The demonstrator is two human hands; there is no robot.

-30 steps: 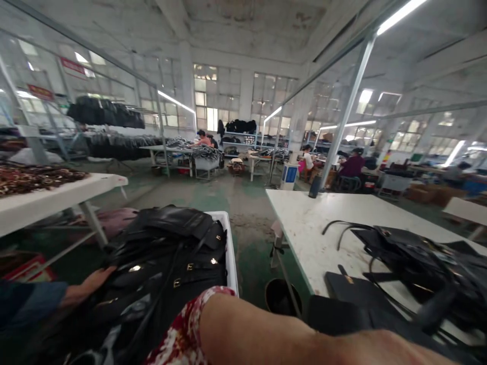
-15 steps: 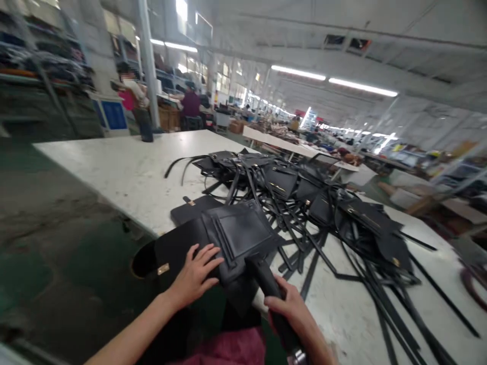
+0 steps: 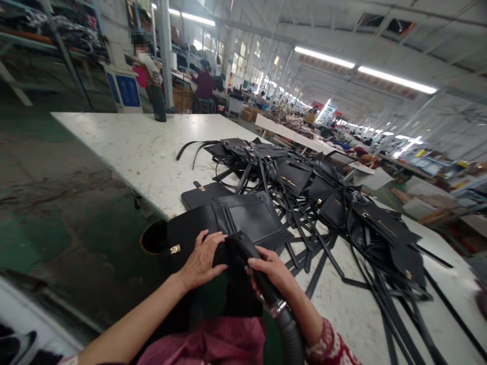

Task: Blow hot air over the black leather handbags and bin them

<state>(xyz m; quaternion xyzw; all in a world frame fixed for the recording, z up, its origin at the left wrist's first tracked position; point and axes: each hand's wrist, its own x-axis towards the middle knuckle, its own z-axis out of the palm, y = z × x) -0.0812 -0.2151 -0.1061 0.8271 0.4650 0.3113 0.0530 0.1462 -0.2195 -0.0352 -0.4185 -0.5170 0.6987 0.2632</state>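
Here, left hand [image 3: 204,259]: spread on one black bag [image 3: 247,218].
Right hand [image 3: 274,271]: clamped around one black nozzle [image 3: 243,249].
Gold clasp [image 3: 175,249]: one, left of both hands; any lettering unreadable.

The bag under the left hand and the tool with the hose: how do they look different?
The bag is broad and flat, the tool long and narrow. The bag has a gold clasp, the tool a silver ring where its ridged hose joins. The left hand rests open on the bag; the right hand grips the tool. Both are black.
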